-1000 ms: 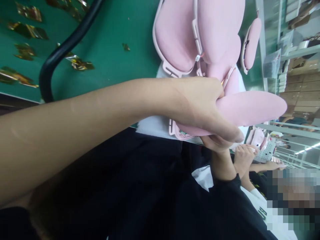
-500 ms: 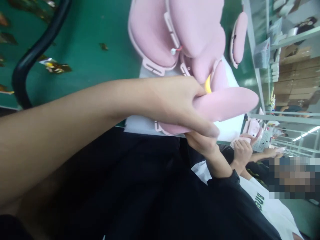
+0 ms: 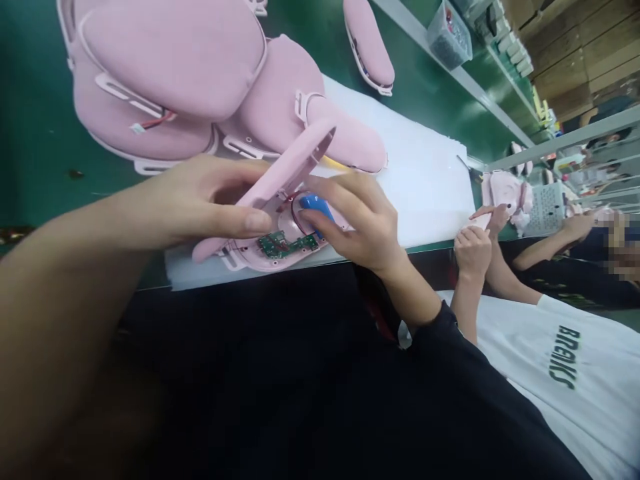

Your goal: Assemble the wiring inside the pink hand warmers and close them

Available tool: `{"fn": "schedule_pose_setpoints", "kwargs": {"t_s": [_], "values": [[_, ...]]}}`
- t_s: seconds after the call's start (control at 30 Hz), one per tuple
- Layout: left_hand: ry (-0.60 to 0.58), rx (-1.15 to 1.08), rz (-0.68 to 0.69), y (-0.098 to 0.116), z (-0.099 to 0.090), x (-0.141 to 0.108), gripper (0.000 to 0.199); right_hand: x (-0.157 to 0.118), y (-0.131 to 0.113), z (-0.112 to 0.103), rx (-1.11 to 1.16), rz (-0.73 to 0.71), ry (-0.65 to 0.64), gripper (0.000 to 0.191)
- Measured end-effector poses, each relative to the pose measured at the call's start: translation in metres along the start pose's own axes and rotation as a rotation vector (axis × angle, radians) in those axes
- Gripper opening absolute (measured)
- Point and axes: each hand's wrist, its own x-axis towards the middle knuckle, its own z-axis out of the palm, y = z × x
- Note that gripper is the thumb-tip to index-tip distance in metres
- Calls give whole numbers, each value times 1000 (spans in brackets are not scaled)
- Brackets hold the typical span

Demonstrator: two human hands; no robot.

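Observation:
My left hand [image 3: 200, 200] grips a narrow pink cover [image 3: 290, 167], thumb in front and fingers behind. The cover stands tilted over a pink base shell [image 3: 267, 262], which rests on white sheeting. Inside the base lie a green circuit board [image 3: 286, 245] and thin red wires. From the right, my right hand [image 3: 365, 223] holds a blue part [image 3: 319, 205] between thumb and fingers, at the base's upper right. Beyond my hands, large pink padded pieces [image 3: 175, 53] are stacked, with a small white connector [image 3: 137, 128] on red and black wires.
White sheeting [image 3: 420, 180] covers part of the green table [image 3: 30, 127]. One pink piece [image 3: 370, 43] lies farther back, near a clear plastic box [image 3: 449, 37]. At right, a co-worker's hands [image 3: 473, 250] hold a pink part beside my sleeve.
The view has swung, so the stack appears farther left. The pink item in my hands now shows its opened inside, with board and blue part visible. My right hand has come out from beneath it.

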Motion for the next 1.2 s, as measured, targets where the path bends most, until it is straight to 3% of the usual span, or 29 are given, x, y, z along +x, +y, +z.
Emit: {"fn": "schedule_pose_setpoints", "kwargs": {"t_s": [0.13,0.23,0.33,0.43,0.57,1.0,1.2], "values": [[25,29,-30,6,1,-4,100,14,4,6,-128,33,-180,31],[26,10,-5,10,-1,-9,93,18,5,11,-111,33,-217,39],[38,38,-32,18,-3,-15,92,20,2,10,-17,40,-269,36],[83,130,-103,27,-3,-20,94,21,-2,3,148,77,-428,22],[77,244,-193,39,4,-22,103,22,-4,2,248,140,-554,19],[104,207,-99,43,5,-19,73,23,2,7,287,225,-576,24],[69,69,81,30,9,-13,70,19,15,4,307,126,-568,23]]}}
